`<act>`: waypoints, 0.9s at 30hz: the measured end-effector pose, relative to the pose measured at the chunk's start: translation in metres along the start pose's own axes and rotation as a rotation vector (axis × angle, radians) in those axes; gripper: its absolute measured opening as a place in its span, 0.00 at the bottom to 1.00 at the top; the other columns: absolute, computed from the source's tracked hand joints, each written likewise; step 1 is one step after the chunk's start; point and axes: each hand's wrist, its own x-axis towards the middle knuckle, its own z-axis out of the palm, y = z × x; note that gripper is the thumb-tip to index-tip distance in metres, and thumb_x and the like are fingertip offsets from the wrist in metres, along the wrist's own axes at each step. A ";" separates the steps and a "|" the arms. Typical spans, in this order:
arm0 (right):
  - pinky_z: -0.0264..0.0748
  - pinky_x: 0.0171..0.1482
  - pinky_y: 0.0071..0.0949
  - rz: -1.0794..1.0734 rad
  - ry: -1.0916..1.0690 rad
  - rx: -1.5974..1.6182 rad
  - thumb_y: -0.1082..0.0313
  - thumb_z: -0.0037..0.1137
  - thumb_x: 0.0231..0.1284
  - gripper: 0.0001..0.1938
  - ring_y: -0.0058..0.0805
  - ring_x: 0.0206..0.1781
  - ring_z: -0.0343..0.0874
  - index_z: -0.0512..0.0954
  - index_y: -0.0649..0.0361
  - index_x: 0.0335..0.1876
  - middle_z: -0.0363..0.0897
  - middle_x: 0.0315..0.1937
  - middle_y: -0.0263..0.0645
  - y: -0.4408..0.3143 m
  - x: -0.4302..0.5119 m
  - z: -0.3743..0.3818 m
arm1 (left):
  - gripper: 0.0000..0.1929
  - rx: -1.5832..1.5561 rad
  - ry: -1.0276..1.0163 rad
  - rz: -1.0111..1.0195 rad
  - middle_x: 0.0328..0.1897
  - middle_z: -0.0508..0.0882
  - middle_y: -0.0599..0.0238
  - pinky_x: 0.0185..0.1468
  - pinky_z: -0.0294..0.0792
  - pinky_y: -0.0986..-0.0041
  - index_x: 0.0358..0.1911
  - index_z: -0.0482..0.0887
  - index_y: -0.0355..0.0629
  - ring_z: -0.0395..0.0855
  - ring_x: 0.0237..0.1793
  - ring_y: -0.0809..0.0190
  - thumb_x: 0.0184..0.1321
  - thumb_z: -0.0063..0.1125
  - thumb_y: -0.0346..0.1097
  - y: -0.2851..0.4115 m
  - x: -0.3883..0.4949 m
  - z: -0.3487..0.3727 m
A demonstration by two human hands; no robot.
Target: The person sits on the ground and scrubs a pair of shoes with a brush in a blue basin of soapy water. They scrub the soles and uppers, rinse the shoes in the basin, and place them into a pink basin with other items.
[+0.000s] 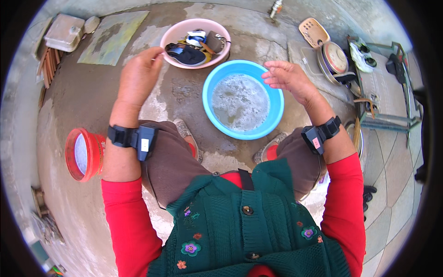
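Observation:
A light-blue plastic basin point(208, 114) stands on the concrete between my feet, holding cloudy water topped with suds point(242, 100). My right hand point(289, 79) hovers at its right rim, fingers apart and nothing in them. Beyond it to the left is a pink basin point(173, 34) filled with several shoes, among them a dark one point(192, 56) and a white-and-blue one point(196, 37). My left hand point(140, 74) is raised at that basin's left edge, fingers curled. Whether its fingertips touch the rim or pinch anything cannot be made out.
A red bucket point(91, 154) with whitish contents sits left of my leg. Rightward are a tan plastic basket point(313, 32), a lidded pot point(334, 59) and a metal-framed rack point(384, 121) bearing shoes. A water pipe point(276, 7) rises at the far wall; a flat board point(112, 38) lies far left.

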 end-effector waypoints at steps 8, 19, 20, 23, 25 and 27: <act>0.78 0.44 0.17 -0.143 0.465 -0.054 0.64 0.48 0.70 0.16 0.16 0.38 0.81 0.76 0.59 0.58 0.84 0.41 0.37 0.009 -0.179 -0.108 | 0.15 -0.340 0.060 -0.185 0.47 0.85 0.62 0.52 0.72 0.77 0.54 0.81 0.37 0.83 0.45 0.67 0.69 0.51 0.36 -0.040 -0.020 -0.063; 0.78 0.41 0.20 0.300 0.645 0.024 0.54 0.56 0.63 0.20 0.18 0.36 0.82 0.78 0.55 0.57 0.84 0.39 0.36 0.220 -0.344 -0.115 | 0.22 -0.167 -0.541 -0.794 0.57 0.79 0.54 0.62 0.66 0.67 0.60 0.74 0.38 0.77 0.57 0.57 0.70 0.46 0.44 -0.137 -0.198 -0.057; 0.79 0.42 0.21 0.391 0.554 0.075 0.55 0.57 0.63 0.21 0.22 0.36 0.82 0.76 0.55 0.59 0.83 0.40 0.37 0.242 -0.349 -0.104 | 0.21 -0.186 -0.602 -0.914 0.57 0.79 0.54 0.61 0.66 0.67 0.60 0.74 0.38 0.78 0.57 0.57 0.70 0.46 0.44 -0.139 -0.225 -0.044; 0.80 0.43 0.26 0.680 0.281 0.084 0.59 0.57 0.63 0.22 0.26 0.41 0.82 0.74 0.59 0.60 0.82 0.41 0.40 0.308 -0.359 -0.057 | 0.21 -0.113 -0.801 -1.032 0.57 0.79 0.54 0.61 0.66 0.66 0.59 0.75 0.39 0.78 0.57 0.56 0.70 0.46 0.44 -0.133 -0.287 -0.025; 0.79 0.43 0.26 0.722 0.119 0.113 0.60 0.56 0.63 0.22 0.24 0.40 0.80 0.73 0.58 0.62 0.83 0.41 0.37 0.344 -0.367 -0.016 | 0.21 -0.094 -0.890 -1.074 0.56 0.80 0.54 0.61 0.67 0.66 0.59 0.75 0.39 0.78 0.56 0.56 0.70 0.46 0.44 -0.123 -0.317 -0.016; 0.77 0.50 0.27 0.664 0.014 0.037 0.59 0.61 0.60 0.24 0.26 0.44 0.80 0.74 0.56 0.62 0.83 0.45 0.39 0.372 -0.376 0.026 | 0.21 -0.099 -0.939 -1.105 0.56 0.80 0.54 0.60 0.67 0.66 0.58 0.75 0.39 0.78 0.56 0.56 0.69 0.46 0.44 -0.112 -0.338 -0.009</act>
